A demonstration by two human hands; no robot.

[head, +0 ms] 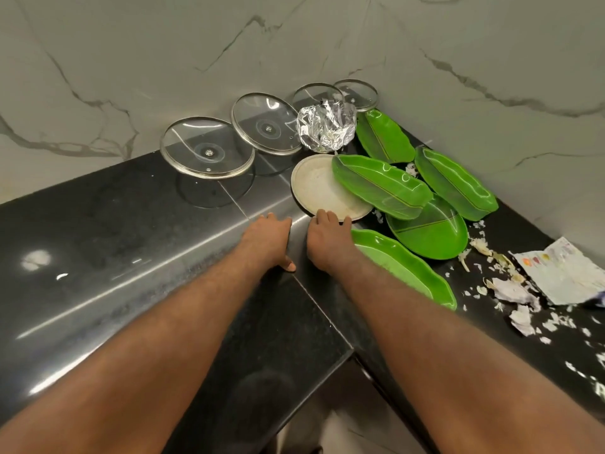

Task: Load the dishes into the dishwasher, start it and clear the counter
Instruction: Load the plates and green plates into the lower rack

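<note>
From where I sit, nothing looks loaded yet: every dish I can see is on the counter [98,240], and no dishwasher is in view. My left hand [268,237] lies palm down on the counter near the inner corner, fingers straight and close together, thumb out to the side, holding nothing. My right hand [327,240] is just beside it, its fingertips resting on the near rim of the white plate [314,188]; they look straight rather than curled round the rim, so I judge this a touch, not a grip. One green plate [379,185] lies tilted across the far side of the white plate, so it will slide if I pull the white one out from under it. Four more green plates [455,185] lie along the right run of the counter, one of them partly under my right forearm. At the back corner four glass lids [208,147] lean against the wall, with a crumpled foil [327,127] between them and the plates. Toward the right edge lie paper scraps [510,286] and a stained sheet [563,273]. So I take this as the very start: all the plates and lids remain to be carried off, the machine started, and the foil and scraps cleared.
</note>
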